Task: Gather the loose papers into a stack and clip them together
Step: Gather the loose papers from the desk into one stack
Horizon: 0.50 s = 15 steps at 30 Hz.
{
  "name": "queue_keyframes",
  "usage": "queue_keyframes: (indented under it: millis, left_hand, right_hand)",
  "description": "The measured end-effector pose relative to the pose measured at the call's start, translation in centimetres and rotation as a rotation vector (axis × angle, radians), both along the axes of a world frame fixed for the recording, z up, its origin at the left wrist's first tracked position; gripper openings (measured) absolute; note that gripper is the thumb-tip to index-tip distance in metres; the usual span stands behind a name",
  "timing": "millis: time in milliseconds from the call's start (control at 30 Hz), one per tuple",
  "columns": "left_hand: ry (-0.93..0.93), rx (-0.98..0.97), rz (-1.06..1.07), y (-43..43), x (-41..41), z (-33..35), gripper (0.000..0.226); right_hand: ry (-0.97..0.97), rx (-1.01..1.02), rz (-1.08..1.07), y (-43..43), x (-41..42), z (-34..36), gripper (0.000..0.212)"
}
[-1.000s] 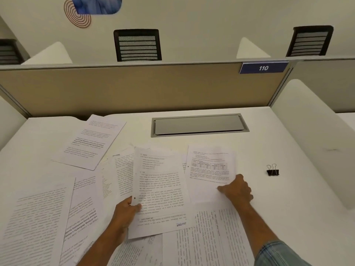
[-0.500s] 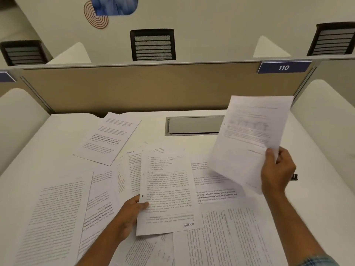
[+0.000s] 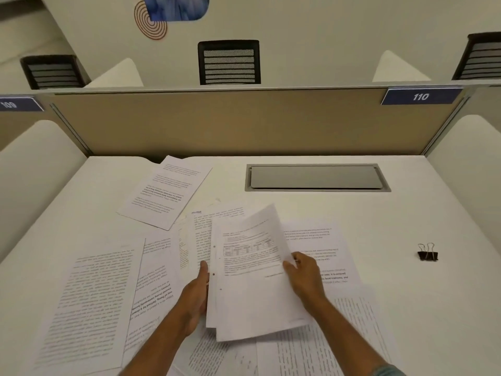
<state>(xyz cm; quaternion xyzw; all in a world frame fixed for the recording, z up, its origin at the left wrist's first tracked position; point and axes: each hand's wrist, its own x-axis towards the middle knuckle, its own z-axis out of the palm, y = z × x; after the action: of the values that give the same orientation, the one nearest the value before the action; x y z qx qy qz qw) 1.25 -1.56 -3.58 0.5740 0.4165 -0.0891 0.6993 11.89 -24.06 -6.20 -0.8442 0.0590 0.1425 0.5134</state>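
Observation:
A small stack of printed sheets (image 3: 252, 289) is held just above the desk, between both hands. My left hand (image 3: 196, 297) grips its left edge, and my right hand (image 3: 305, 275) holds the top sheet with the table at its right edge. Several loose printed papers lie spread on the white desk (image 3: 366, 213) around and under the stack: one angled sheet (image 3: 165, 191) at the far left, a large one (image 3: 86, 299) at the near left, another (image 3: 320, 245) to the right. A black binder clip (image 3: 427, 252) stands alone at the right.
A grey metal cable hatch (image 3: 315, 177) is set into the desk at the back. A tan partition (image 3: 217, 123) closes the far side, with white side dividers (image 3: 35, 169) left and right. A blue "110" label (image 3: 420, 96) sits on top of the partition.
My right hand has brought the sheet with the table down from the air onto the sheet in my left hand. Both hands now hold them together as a stack.

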Motion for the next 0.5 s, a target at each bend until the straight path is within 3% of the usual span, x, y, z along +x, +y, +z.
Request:
queue_keyframes:
  millis: [133, 333, 433, 500]
  left_hand:
    - [-0.036, 0.001, -0.073, -0.1, -0.1, -0.3, 0.022]
    - [-0.013, 0.114, -0.144, 0.2, 0.0, -2.3, 0.035]
    - [-0.037, 0.158, -0.079, 0.1, 0.1, -2.5, 0.04]
    - [-0.053, 0.185, -0.043, 0.5, 0.0, -2.7, 0.043]
  right_hand:
    - [0.012, -0.017, -0.039, 1.5, -0.6, -0.4, 0.024]
    - [0.052, -0.004, -0.058, 1.3, -1.1, 0.0, 0.03]
    - [-0.063, -0.135, -0.041, -1.6, -0.8, 1.1, 0.021]
    - [-0.092, -0.262, 0.069, -4.7, -0.4, 1.6, 0.025]
